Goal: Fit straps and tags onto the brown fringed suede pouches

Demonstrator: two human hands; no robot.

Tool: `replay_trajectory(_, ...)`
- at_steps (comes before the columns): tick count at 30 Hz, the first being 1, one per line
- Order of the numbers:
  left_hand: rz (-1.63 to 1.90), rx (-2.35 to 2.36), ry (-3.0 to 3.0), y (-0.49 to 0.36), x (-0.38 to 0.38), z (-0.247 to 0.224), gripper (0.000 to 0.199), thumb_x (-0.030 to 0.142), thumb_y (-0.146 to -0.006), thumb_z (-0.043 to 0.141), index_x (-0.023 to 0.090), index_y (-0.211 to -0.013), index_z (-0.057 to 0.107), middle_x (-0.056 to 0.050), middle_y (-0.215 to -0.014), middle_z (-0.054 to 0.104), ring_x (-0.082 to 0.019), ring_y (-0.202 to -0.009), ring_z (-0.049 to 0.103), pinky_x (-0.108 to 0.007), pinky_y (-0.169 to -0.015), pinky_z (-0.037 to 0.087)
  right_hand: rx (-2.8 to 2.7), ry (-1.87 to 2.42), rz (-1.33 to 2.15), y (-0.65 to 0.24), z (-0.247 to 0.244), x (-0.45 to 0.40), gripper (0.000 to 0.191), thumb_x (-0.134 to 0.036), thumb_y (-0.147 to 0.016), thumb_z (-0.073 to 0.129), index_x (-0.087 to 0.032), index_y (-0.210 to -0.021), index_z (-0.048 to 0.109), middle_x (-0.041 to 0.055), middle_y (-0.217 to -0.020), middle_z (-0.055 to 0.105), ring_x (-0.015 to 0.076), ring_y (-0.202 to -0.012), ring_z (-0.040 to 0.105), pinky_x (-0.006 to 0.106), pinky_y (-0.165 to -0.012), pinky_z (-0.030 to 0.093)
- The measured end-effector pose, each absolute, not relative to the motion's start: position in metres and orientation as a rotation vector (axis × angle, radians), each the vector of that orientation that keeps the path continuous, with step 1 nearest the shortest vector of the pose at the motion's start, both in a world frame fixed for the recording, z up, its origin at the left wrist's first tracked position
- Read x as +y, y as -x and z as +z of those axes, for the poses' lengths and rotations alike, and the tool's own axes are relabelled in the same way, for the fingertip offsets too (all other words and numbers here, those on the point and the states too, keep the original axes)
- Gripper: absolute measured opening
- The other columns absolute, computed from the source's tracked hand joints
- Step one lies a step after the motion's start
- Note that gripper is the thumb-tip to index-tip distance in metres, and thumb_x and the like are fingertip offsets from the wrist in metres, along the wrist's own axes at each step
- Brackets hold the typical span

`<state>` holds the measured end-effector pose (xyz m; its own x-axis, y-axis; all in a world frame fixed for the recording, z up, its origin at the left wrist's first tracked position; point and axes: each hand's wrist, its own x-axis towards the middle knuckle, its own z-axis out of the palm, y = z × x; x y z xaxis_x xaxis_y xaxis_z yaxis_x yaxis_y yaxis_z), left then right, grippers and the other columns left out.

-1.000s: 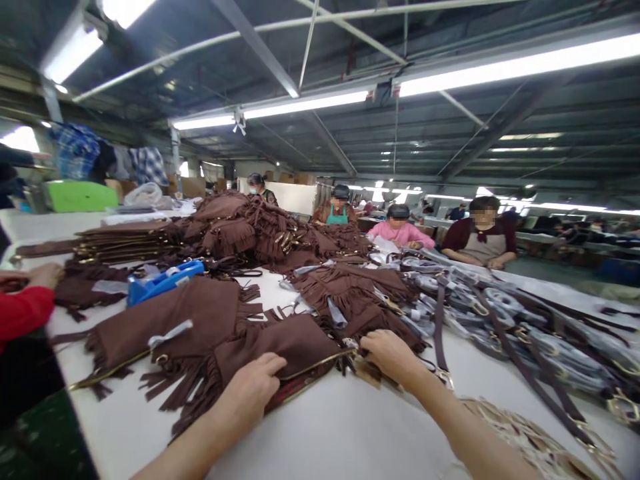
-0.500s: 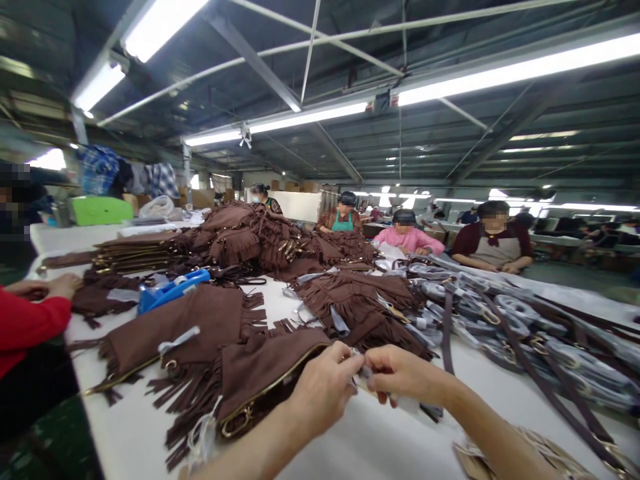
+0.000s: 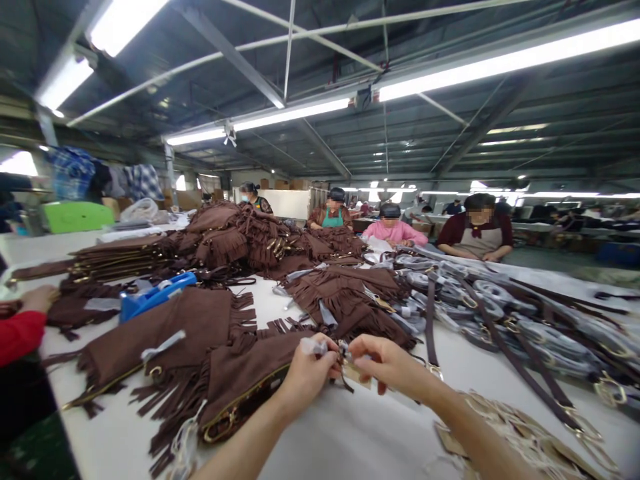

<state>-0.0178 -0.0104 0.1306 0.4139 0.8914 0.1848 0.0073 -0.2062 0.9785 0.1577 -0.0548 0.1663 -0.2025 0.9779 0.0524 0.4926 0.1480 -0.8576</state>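
Observation:
My left hand (image 3: pixel 309 370) is closed at the front edge of a brown fringed bag (image 3: pixel 245 373) with a gold zipper. A crumpled bit of clear plastic wrap (image 3: pixel 314 346) pokes up between its thumb and fingers. My right hand (image 3: pixel 393 363) is close by on the right, its thumb and fingertips pinched together. Between the hands are a small shiny piece and a dark strip, too small to make out. Under my right fingers hangs a tan tag (image 3: pixel 358 375). A white string bundle (image 3: pixel 185 440) lies at the bag's near end.
Brown fringed bags (image 3: pixel 345 293) are heaped across the table (image 3: pixel 320 443). A blue tape dispenser (image 3: pixel 155 297) stands left. Wrapped straps (image 3: pixel 500 313) spread over the right side, with tan tags on strings (image 3: pixel 520 433) nearer. A co-worker's red sleeve (image 3: pixel 20 337) is far left; several people sit opposite.
The whole view has shifted, so things sit further left. Clear plastic now stands up out of my left hand, and the tan tag shows more plainly below my right fingers.

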Motion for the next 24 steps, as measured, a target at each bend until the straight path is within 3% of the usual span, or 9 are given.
replay_trajectory(3, 1.009, 0.800, -1.493, 0.019, -0.008, 0.133, 0.010, 0.021, -0.072, 0.054, 0.018, -0.081, 0.052, 0.003, -0.064, 0.058, -0.012, -0.060, 0.062, -0.022, -0.057, 0.052, -1.840, 1.348, 0.872, -0.144, 0.158, -0.057, 0.020, -0.026, -0.073, 0.062, -0.018, -0.092, 0.060, -0.0024, -0.078, 0.063, 0.0101, -0.060, 0.058, 0.018, -0.046, 0.048)
replay_trajectory(7, 1.007, 0.804, -1.443, 0.020, -0.011, 0.136, 0.017, 0.023, -0.070, 0.058, 0.017, -0.084, 0.050, 0.003, -0.069, 0.056, -0.011, -0.060, 0.061, -0.021, -0.057, 0.052, -1.810, 1.384, 0.695, -0.133, 0.150, -0.057, 0.012, -0.030, -0.081, 0.056, -0.018, -0.079, 0.059, -0.0015, -0.064, 0.064, 0.0121, -0.056, 0.060, 0.021, -0.050, 0.049)
replay_trajectory(12, 0.862, 0.854, -1.523, 0.027, -0.014, 0.152, 0.021, 0.028, -0.079, 0.048, 0.017, -0.096, 0.047, -0.003, -0.082, 0.062, -0.016, -0.069, 0.068, -0.027, -0.062, 0.057, -1.728, 1.354, 0.736, -0.138, 0.144, -0.055, 0.011, -0.028, -0.080, 0.053, -0.020, -0.076, 0.057, -0.0016, -0.063, 0.065, 0.0142, -0.057, 0.064, 0.024, -0.052, 0.052)
replay_trajectory(16, 0.735, 1.033, -1.778, 0.038, -0.016, 0.163, 0.015, 0.023, -0.080, 0.045, 0.016, -0.090, 0.053, -0.001, -0.065, 0.060, -0.018, -0.063, 0.067, -0.028, -0.058, 0.054, -1.692, 1.359, 0.797, -0.142, 0.145, -0.055, 0.011, -0.029, -0.077, 0.054, -0.019, -0.076, 0.057, -0.0020, -0.062, 0.065, 0.0138, -0.057, 0.063, 0.024, -0.053, 0.051)
replay_trajectory(18, 0.713, 1.131, -1.957, 0.040, -0.021, 0.167, 0.010, 0.018, -0.079, 0.046, 0.017, -0.081, 0.056, -0.003, -0.066, 0.061, -0.022, -0.070, 0.067, -0.032, -0.067, 0.053, -1.663, 1.367, 0.803, -0.141, 0.143, -0.054, 0.010, -0.030, -0.074, 0.054, -0.020, -0.075, 0.056, -0.0027, -0.059, 0.063, 0.0137, -0.056, 0.062, 0.023, -0.051, 0.048)
replay_trajectory(21, 0.677, 1.258, -2.228, 0.036, -0.033, 0.172, 0.018, 0.007, -0.077, 0.045, 0.018, -0.081, 0.058, -0.010, -0.088, 0.067, -0.028, -0.095, 0.063, -0.040, -0.087, 0.046, -1.563, 1.412, 0.820, -0.137, 0.136, -0.048, 0.009, -0.030, -0.067, 0.052, -0.021, -0.069, 0.051, -0.0053, -0.051, 0.057, 0.0131, -0.049, 0.058, 0.022, -0.046, 0.044)
replay_trajectory(24, 0.570, 1.354, -2.395, 0.032, -0.043, 0.177, 0.027, 0.000, -0.075, 0.041, 0.016, -0.087, 0.059, -0.014, -0.097, 0.068, -0.032, -0.097, 0.062, -0.042, -0.086, 0.044, -1.508, 1.493, 0.780, -0.141, 0.129, -0.041, 0.007, -0.029, -0.063, 0.048, -0.022, -0.064, 0.048, -0.0066, -0.047, 0.053, 0.0122, -0.043, 0.053, 0.022, -0.042, 0.040)
